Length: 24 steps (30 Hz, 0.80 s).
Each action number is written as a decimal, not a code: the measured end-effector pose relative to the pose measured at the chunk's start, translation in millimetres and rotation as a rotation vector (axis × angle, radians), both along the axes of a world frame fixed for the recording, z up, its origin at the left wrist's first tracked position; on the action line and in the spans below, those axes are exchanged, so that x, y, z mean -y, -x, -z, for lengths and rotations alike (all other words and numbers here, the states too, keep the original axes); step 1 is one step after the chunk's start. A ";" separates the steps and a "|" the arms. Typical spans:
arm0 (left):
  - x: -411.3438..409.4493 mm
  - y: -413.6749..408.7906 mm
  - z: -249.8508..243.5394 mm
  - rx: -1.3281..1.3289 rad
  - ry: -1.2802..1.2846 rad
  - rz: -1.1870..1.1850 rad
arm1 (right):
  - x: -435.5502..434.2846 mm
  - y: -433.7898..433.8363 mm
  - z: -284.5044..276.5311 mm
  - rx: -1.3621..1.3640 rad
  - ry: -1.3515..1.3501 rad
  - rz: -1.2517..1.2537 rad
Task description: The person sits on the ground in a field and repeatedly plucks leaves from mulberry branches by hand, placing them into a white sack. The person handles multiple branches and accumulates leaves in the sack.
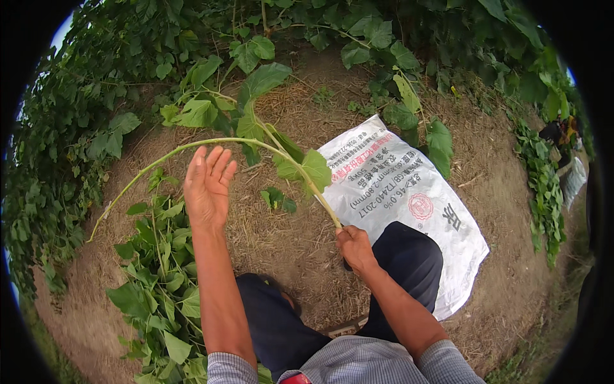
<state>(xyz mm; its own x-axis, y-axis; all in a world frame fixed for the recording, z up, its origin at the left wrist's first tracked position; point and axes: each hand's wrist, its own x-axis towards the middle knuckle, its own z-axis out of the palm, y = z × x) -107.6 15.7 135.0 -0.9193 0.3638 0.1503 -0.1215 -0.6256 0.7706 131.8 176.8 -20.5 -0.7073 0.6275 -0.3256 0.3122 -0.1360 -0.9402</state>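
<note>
My right hand grips the thick lower end of a cut leafy branch, in front of my right knee. The branch forks: one shoot arches left as a bare green stem bending down at its tip, while broad green leaves remain on the other part. My left hand is raised just below the bare stem, palm showing and fingers loosely spread, holding nothing. Whether its fingertips touch the stem is unclear. Beside my left forearm lies a heap of leafy shoots.
A white woven sack bearing print lies flat at my right, partly under my knee. Dense leafy plants border the straw-covered soil. Further right are a row of cut leaves and another whitish sack. A slatted edge shows beneath me.
</note>
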 end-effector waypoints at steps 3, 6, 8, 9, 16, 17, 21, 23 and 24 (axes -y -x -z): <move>-3.2 -9.9 6.1 0.041 0.089 0.051 | -7.3 12.4 -48.2 -0.061 -0.035 -0.019; -5.9 -37.9 31.1 0.126 0.227 0.147 | -4.8 12.5 -76.7 -0.053 -0.074 -0.007; -7.9 -54.9 47.2 0.189 0.312 0.148 | -0.5 8.7 -86.3 -0.059 -0.141 -0.008; -7.8 -61.3 52.5 0.197 0.303 0.167 | 2.7 6.2 -89.3 -0.061 -0.193 -0.010; 2.5 -78.5 51.9 0.176 0.350 0.183 | 12.5 -1.2 -97.0 -0.094 -0.187 0.017; 3.9 -79.8 50.4 0.159 0.361 0.187 | 13.1 -1.7 -96.9 -0.121 -0.209 0.014; -2.1 -92.4 49.9 0.130 0.411 0.238 | 16.9 -2.6 -93.6 -0.158 -0.234 0.017; -10.6 -100.5 49.8 0.126 0.441 0.283 | 20.6 -0.9 -91.0 -0.179 -0.214 0.022; -15.7 -104.8 49.5 0.122 0.456 0.307 | 22.5 0.4 -89.5 -0.190 -0.190 0.023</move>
